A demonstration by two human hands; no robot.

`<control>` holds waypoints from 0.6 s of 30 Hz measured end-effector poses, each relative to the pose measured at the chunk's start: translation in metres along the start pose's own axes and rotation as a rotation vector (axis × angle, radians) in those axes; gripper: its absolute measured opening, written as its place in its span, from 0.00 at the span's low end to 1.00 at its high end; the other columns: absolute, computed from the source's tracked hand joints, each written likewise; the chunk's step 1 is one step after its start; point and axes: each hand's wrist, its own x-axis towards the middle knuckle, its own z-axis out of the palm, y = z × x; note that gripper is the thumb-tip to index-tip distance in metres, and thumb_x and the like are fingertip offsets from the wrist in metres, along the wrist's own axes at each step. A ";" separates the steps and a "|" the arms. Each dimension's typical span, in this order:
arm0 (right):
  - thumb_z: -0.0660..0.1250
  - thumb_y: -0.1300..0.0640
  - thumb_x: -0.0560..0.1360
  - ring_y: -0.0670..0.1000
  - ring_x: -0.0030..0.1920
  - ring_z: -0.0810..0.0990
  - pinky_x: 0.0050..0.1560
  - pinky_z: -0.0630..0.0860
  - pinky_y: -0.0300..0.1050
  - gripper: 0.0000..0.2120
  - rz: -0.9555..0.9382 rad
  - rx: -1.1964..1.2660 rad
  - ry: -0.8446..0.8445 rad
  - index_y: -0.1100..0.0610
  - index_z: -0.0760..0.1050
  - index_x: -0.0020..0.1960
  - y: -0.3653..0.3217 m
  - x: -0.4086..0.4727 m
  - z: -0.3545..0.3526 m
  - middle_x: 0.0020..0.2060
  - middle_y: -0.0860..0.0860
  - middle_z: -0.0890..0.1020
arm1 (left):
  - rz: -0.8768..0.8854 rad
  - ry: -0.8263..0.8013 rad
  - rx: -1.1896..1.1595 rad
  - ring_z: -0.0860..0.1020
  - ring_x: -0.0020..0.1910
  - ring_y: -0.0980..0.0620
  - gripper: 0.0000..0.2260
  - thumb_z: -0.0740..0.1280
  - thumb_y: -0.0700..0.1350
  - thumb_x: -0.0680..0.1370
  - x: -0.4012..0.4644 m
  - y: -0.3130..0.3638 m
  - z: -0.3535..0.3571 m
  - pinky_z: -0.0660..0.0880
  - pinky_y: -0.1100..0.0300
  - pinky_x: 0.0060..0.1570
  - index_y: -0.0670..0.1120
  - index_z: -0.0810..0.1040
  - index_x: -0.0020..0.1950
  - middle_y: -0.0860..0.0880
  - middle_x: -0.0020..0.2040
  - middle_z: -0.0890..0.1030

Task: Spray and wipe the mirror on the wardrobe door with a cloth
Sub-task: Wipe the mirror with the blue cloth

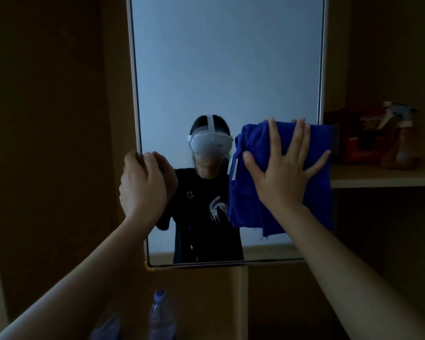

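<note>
The mirror hangs upright in a pale frame on the wardrobe door, filling the middle of the view. The left hand is curled shut around the mirror's left edge, low down, fingers wrapped over the frame onto the glass. The right hand lies flat with fingers spread wide, palm pressing a blue cloth against the glass near the mirror's right edge, in its lower half. The cloth is bunched and folded; its lower part hangs loose below the palm and its right side laps over the frame.

To the right, a shelf carries a spray bottle with a pale trigger head, standing upright beside a red object too dim to make out. Both sit well apart from the hands. Below the mirror's bottom edge, the cap and neck of a clear plastic bottle show at the lower edge of the view. In the glass, a person in a dark shirt and a white headset is reflected.
</note>
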 end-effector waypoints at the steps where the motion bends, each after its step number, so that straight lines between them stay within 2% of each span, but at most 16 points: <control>1: 0.49 0.29 0.75 0.57 0.78 0.43 0.68 0.38 0.73 0.36 0.000 -0.004 -0.001 0.42 0.48 0.79 0.000 0.000 0.000 0.78 0.59 0.46 | 0.069 0.021 -0.004 0.71 0.67 0.44 0.19 0.54 0.51 0.83 0.001 0.006 0.002 0.69 0.49 0.65 0.46 0.64 0.72 0.45 0.68 0.72; 3: 0.48 0.29 0.75 0.57 0.78 0.43 0.68 0.38 0.73 0.36 -0.004 -0.015 -0.008 0.42 0.47 0.78 0.000 0.000 -0.001 0.78 0.59 0.46 | 0.268 0.052 0.036 0.57 0.77 0.47 0.21 0.57 0.46 0.82 -0.002 0.024 0.009 0.51 0.55 0.75 0.42 0.62 0.74 0.44 0.77 0.62; 4: 0.48 0.29 0.75 0.57 0.78 0.43 0.68 0.38 0.73 0.36 -0.005 -0.019 -0.010 0.42 0.47 0.78 0.000 0.000 0.000 0.78 0.59 0.47 | 0.374 0.032 0.046 0.53 0.78 0.49 0.20 0.58 0.44 0.82 -0.005 0.035 0.015 0.43 0.58 0.76 0.41 0.64 0.73 0.43 0.78 0.60; 5: 0.47 0.28 0.75 0.57 0.78 0.43 0.68 0.39 0.73 0.36 -0.004 -0.023 -0.011 0.42 0.47 0.78 0.000 0.000 0.000 0.78 0.59 0.47 | 0.474 -0.019 0.033 0.53 0.78 0.50 0.19 0.58 0.43 0.81 -0.009 0.045 0.022 0.40 0.59 0.76 0.40 0.66 0.72 0.43 0.77 0.61; 6: 0.46 0.28 0.75 0.57 0.78 0.43 0.68 0.39 0.73 0.37 -0.002 -0.030 -0.011 0.42 0.46 0.78 0.000 0.000 0.001 0.78 0.59 0.47 | 0.566 -0.094 0.009 0.56 0.77 0.50 0.18 0.58 0.43 0.81 -0.013 0.054 0.030 0.44 0.56 0.77 0.40 0.68 0.71 0.43 0.76 0.65; 7: 0.45 0.27 0.74 0.57 0.78 0.42 0.68 0.38 0.73 0.37 0.002 -0.036 -0.015 0.42 0.46 0.78 0.000 0.000 0.001 0.78 0.59 0.47 | 0.648 -0.175 -0.018 0.61 0.76 0.50 0.18 0.59 0.44 0.81 -0.017 0.062 0.039 0.52 0.52 0.77 0.41 0.69 0.70 0.44 0.74 0.68; 9: 0.40 0.25 0.73 0.56 0.78 0.41 0.69 0.38 0.72 0.39 0.016 -0.045 -0.032 0.43 0.41 0.78 -0.001 0.000 0.000 0.78 0.58 0.45 | 0.755 -0.306 -0.031 0.69 0.70 0.51 0.18 0.61 0.45 0.80 -0.023 0.077 0.054 0.67 0.51 0.70 0.43 0.71 0.70 0.47 0.70 0.73; 11: 0.32 0.26 0.71 0.55 0.78 0.39 0.69 0.36 0.71 0.40 0.031 -0.036 -0.045 0.44 0.37 0.78 -0.002 0.001 -0.002 0.79 0.57 0.44 | 0.807 -0.353 0.009 0.74 0.64 0.50 0.17 0.63 0.46 0.79 -0.026 0.090 0.065 0.74 0.52 0.61 0.44 0.74 0.67 0.48 0.64 0.77; 12: 0.30 0.27 0.72 0.55 0.78 0.39 0.69 0.36 0.70 0.39 0.037 -0.024 -0.048 0.44 0.36 0.78 -0.003 0.001 -0.002 0.79 0.57 0.44 | 0.815 -0.354 0.041 0.75 0.61 0.50 0.16 0.63 0.47 0.78 -0.026 0.094 0.069 0.75 0.52 0.58 0.44 0.75 0.65 0.48 0.61 0.79; 14: 0.37 0.31 0.75 0.55 0.78 0.41 0.70 0.36 0.71 0.36 0.037 -0.009 -0.044 0.45 0.35 0.77 -0.003 0.001 -0.002 0.79 0.57 0.45 | 0.810 -0.340 0.121 0.75 0.58 0.48 0.15 0.64 0.47 0.77 -0.023 0.101 0.073 0.75 0.51 0.57 0.44 0.76 0.63 0.48 0.58 0.79; 16: 0.42 0.35 0.75 0.56 0.78 0.43 0.70 0.38 0.72 0.36 0.039 -0.004 -0.034 0.47 0.37 0.78 -0.003 0.001 -0.001 0.79 0.58 0.47 | 0.784 -0.364 0.193 0.73 0.58 0.48 0.15 0.65 0.47 0.77 -0.020 0.109 0.074 0.72 0.52 0.59 0.44 0.75 0.62 0.47 0.57 0.78; 18: 0.44 0.35 0.74 0.57 0.78 0.44 0.70 0.40 0.73 0.38 0.047 -0.008 -0.051 0.49 0.39 0.78 -0.003 0.003 -0.003 0.78 0.59 0.49 | 0.749 -0.440 0.253 0.71 0.60 0.48 0.16 0.65 0.48 0.77 -0.016 0.120 0.072 0.68 0.54 0.62 0.44 0.73 0.64 0.47 0.59 0.75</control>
